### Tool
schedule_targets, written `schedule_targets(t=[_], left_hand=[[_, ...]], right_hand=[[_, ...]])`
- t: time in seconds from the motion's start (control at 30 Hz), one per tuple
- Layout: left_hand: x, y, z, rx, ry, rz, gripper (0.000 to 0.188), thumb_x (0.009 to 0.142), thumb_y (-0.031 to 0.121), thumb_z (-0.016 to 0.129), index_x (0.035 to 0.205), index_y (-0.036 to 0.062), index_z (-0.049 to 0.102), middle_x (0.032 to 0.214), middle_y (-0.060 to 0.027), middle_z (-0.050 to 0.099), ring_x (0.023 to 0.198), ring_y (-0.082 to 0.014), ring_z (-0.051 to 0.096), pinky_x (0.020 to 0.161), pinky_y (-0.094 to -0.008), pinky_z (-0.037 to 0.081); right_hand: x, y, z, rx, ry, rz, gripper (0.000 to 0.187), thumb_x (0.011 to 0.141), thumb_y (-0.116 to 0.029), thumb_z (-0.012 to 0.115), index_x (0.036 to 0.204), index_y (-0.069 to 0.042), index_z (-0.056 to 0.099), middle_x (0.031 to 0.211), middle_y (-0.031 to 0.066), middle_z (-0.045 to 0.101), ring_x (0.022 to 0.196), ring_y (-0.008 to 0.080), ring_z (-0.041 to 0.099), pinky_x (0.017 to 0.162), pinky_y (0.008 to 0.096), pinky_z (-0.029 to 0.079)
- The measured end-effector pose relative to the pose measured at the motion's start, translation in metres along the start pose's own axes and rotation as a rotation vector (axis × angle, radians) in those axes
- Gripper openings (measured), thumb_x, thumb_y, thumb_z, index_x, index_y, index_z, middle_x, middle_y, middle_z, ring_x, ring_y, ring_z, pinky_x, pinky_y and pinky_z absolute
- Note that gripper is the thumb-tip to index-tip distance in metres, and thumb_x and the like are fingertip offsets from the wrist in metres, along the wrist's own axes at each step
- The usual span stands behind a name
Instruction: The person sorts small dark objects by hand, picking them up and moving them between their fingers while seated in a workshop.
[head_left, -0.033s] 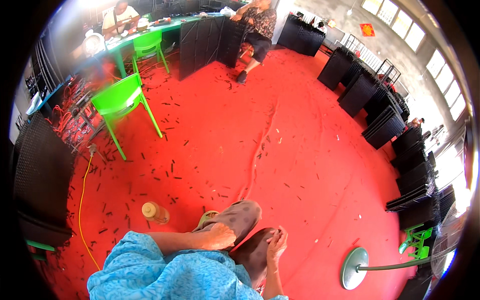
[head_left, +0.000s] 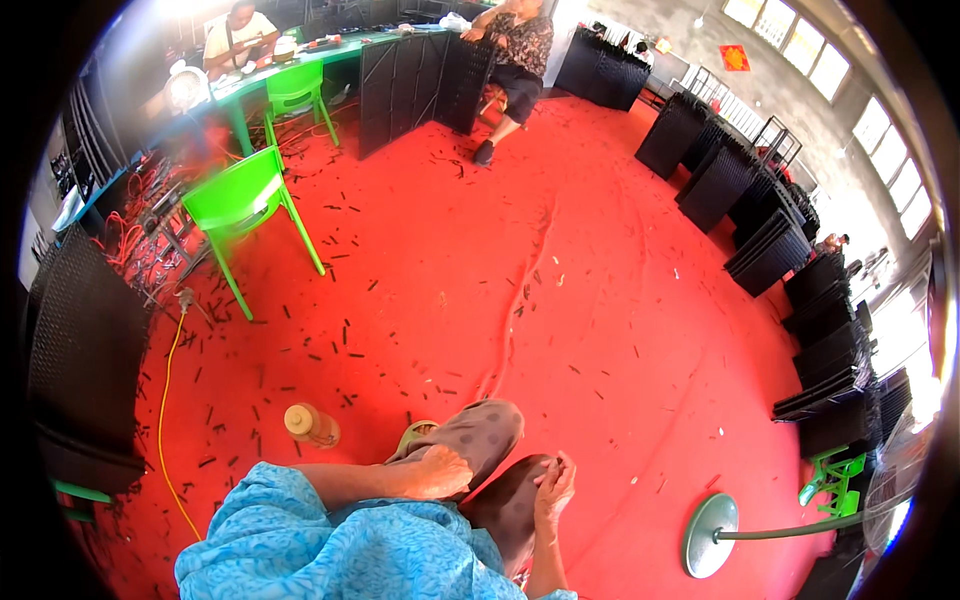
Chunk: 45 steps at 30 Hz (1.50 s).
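My left hand (head_left: 440,473) rests on my lap, on the brown dotted trousers (head_left: 474,432), with its fingers curled in. I see nothing in it. Beside the other knee is my right hand (head_left: 553,488), its fingers loosely bent and a little apart, holding nothing that I can see. My left forearm lies across the blue patterned top (head_left: 370,550). A capped bottle (head_left: 311,425) stands on the red floor to the left of my legs, out of contact with either hand.
Green chairs (head_left: 240,195) stand at left. Black panels (head_left: 405,95) lean by a green table, where two people sit. More panel stacks (head_left: 715,185) line the right side. A standing fan's round base (head_left: 710,536) is at lower right. A yellow cord (head_left: 164,420) and black scraps lie on the floor.
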<state>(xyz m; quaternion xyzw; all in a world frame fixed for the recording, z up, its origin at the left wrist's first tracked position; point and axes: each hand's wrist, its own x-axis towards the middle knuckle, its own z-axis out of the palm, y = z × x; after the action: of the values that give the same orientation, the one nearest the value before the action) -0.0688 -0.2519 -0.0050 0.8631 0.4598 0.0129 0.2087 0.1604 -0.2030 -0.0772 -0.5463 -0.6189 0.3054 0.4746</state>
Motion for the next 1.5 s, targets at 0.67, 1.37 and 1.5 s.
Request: schedule_targets(t=[0.67,1.37,1.5], left_hand=[[-0.001,0.002,0.002,0.016,0.017,-0.041,0.030,0.072,0.033,0.059,0.062,0.0050,0.064,0.061,-0.0142,0.060,0.060,-0.0283,0.061,0.049,-0.0397,0.042],[-0.003,0.003,0.003,0.039,0.020,0.006,0.040,0.077,0.038,0.052,0.060,0.0031,0.063,0.059,-0.0165,0.059,0.057,-0.0305,0.060,0.047,-0.0427,0.043],[-0.001,0.002,0.002,0.039,0.008,-0.030,0.033,0.074,0.035,0.058,0.061,0.0053,0.064,0.059,-0.0143,0.060,0.059,-0.0285,0.061,0.048,-0.0403,0.042]], right_hand=[[0.000,-0.006,-0.002,0.031,-0.020,0.038,0.019,0.089,-0.012,0.045,0.104,-0.002,0.049,0.072,0.0052,0.057,0.046,0.0075,0.048,0.046,0.0199,0.040],[-0.004,-0.011,-0.004,0.041,-0.013,0.039,0.017,0.089,-0.012,0.044,0.101,-0.003,0.050,0.071,0.0052,0.057,0.045,0.0085,0.047,0.045,0.0208,0.040],[-0.002,-0.009,-0.003,0.015,-0.006,0.031,0.017,0.089,-0.012,0.044,0.101,-0.003,0.050,0.071,0.0053,0.057,0.046,0.0085,0.048,0.046,0.0208,0.040]])
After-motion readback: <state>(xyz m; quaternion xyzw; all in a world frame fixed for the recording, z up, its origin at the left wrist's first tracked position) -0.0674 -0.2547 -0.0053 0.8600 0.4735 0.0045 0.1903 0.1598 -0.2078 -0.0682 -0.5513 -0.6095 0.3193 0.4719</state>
